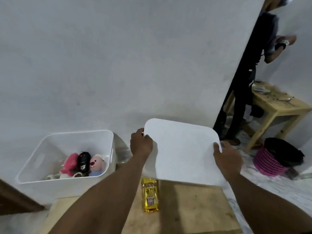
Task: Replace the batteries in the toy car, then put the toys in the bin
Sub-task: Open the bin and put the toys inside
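View from a head-worn camera, looking down at two bare arms reaching forward. Both hands hold a flat white lid (182, 149) in the air over the far edge of a wooden table (185, 210). The left hand (141, 144) grips the lid's far left corner, fingers curled over the edge. The right hand (227, 159) grips the right edge, thumb on top.

A yellow toy car (150, 195) lies on the table between the arms, near the lid's near edge. To the left sits an open white bin (50, 188) with soft toys (94, 163) and a black toy (83, 162) inside.

Far right, another person (243, 85) stands by a second wooden table (278, 107), with a pink basket (268, 163) on the floor.

Likely risks: the car is not yet in the bin, and whether its batteries are replaced cannot be told from here. Closing the bin now would probably leave the car out. Lowering the lid could knock the car, which may roll off the table. The lid is held only at its edges, so a loose grip could let it tip or drop. Swinging it left could clip the bin's rim.
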`<state>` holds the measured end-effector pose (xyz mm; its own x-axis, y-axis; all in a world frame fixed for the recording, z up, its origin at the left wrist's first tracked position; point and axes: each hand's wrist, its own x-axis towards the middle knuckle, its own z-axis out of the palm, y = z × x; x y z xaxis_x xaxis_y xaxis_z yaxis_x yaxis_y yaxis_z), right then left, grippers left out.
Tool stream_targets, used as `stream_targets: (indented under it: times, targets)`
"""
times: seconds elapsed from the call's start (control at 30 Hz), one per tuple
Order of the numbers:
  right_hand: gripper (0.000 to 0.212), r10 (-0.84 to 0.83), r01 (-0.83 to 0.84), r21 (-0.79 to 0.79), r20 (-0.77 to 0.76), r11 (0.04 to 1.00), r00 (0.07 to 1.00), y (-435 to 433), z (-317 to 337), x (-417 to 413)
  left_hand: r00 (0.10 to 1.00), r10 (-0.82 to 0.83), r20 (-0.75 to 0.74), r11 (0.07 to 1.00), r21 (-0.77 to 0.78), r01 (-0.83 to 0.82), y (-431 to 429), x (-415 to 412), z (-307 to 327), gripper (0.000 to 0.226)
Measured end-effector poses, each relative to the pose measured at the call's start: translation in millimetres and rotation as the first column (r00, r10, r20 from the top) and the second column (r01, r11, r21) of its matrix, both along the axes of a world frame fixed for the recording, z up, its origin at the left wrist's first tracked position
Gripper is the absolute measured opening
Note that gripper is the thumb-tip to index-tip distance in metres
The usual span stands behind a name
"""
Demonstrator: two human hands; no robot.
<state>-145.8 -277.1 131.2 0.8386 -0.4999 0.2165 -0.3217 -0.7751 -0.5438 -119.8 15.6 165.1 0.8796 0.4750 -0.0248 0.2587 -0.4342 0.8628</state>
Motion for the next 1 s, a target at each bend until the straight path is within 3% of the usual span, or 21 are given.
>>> stream_targets:
  times: [0.2, 0.37, 0.5, 0.6, 0.77, 0.9, 1.0]
  targets:
    - [0.044, 0.119, -0.120, 0.058, 0.027, 0.991, 0.993, 154, 35, 31, 0.984, 0.151, 0.095, 0.983, 0.089, -0.160, 165, -8, 44, 0.032]
    - [0.039, 0.299, -0.291, 0.093, -0.085, 0.952, 0.951, 296, 37, 40, 0.979, 0.205, -0.004, 0.964, 0.177, -0.201, 316, -36, 36, 0.016]
    - [0.037, 0.378, -0.368, 0.092, -0.149, 0.925, 0.914, 381, 25, 41, 0.963, 0.239, -0.127, 0.963, 0.155, -0.219, 404, -50, 6, 0.020]
    - [0.037, 0.373, -0.366, 0.074, -0.198, 0.928, 0.906, 410, 14, 46, 0.962, 0.203, -0.182, 0.974, 0.134, -0.180, 434, -49, -11, 0.012]
    - [0.041, 0.317, -0.334, -0.011, -0.291, 0.942, 0.903, 421, 2, 51, 0.973, 0.120, -0.198, 0.990, 0.094, -0.103, 446, -40, -30, 0.024]
    - [0.038, 0.298, -0.327, -0.029, -0.341, 0.945, 0.891, 422, -4, 56, 0.975, 0.120, -0.187, 0.993, 0.044, -0.114, 446, -29, -44, 0.019]
    - [0.040, 0.324, -0.357, -0.033, -0.348, 0.933, 0.880, 423, -8, 56, 0.976, 0.139, -0.165, 0.989, -0.022, -0.144, 449, -23, -45, 0.029]
